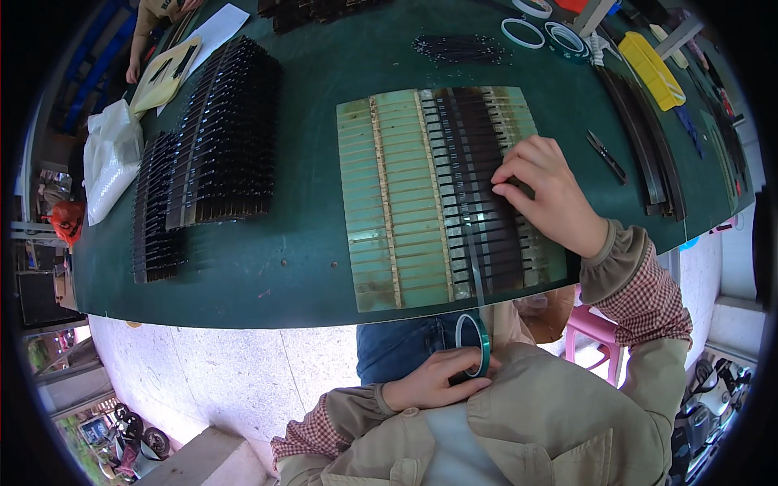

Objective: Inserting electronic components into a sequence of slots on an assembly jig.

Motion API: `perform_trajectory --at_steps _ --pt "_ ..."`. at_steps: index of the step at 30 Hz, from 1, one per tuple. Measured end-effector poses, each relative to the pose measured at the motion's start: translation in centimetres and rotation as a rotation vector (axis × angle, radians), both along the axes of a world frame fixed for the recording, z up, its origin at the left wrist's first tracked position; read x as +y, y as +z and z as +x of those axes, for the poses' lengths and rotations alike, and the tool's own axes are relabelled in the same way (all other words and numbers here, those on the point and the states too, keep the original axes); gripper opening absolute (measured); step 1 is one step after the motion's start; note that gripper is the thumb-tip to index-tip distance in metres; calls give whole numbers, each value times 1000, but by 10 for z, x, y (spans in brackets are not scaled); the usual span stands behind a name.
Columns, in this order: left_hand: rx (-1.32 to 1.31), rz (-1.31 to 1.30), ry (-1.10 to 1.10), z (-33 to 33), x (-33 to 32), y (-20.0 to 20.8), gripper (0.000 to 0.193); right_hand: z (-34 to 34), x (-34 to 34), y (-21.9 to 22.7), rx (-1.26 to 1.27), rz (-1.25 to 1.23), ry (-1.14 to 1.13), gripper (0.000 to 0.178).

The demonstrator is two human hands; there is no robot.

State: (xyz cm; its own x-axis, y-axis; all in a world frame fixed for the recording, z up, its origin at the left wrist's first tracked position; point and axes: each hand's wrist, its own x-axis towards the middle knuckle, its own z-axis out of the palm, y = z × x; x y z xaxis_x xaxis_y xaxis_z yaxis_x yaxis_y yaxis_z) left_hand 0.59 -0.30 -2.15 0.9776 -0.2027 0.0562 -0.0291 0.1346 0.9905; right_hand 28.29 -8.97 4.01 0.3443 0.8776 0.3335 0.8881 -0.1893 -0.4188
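Note:
My left hand [438, 379] is closed round a roll of green tape [485, 344] below the table's front edge. From the roll a narrow, shiny length of tape [476, 271] runs up over the edge and across a row of thin dark strips [486, 170]. The strips lie side by side in the slots of a pale green grooved board [409, 150]. Over the board's right part is my right hand [549, 188], fingers curled, with thumb and forefinger tips close together at the dark strips. Whatever lies between those tips is too small to make out.
Tall stacks of dark strips [223, 134] stand left, beside a white bag [112, 154]. Right of the board lie small snips [606, 156], long dark strips [644, 150] and a yellow bin [651, 71]. Tape rolls [523, 33] and loose dark pieces [462, 49] lie far back. Another person's hand [133, 71] shows far left.

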Motion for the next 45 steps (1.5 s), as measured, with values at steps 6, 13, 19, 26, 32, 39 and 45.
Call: perform_trajectory --at_steps 6,13,19,26,32,39,45 --pt "11 9 3 1 -1 0 29 4 3 -2 -54 15 9 12" --pt "-6 -1 -5 0 1 2 27 10 8 -5 -111 -12 5 12" --pt "-8 -2 6 0 -1 3 26 8 7 -7 -163 -19 28 13" --pt "14 3 -1 1 -1 5 26 -13 5 -5 -255 -54 169 35" --pt "14 17 2 0 1 6 26 -26 5 -3 -378 -163 197 51" --pt "34 37 -3 1 -1 3 30 -36 4 -3 -404 -206 259 50" --pt "18 -3 20 -1 -3 4 30 -30 1 1 -176 -182 256 48"
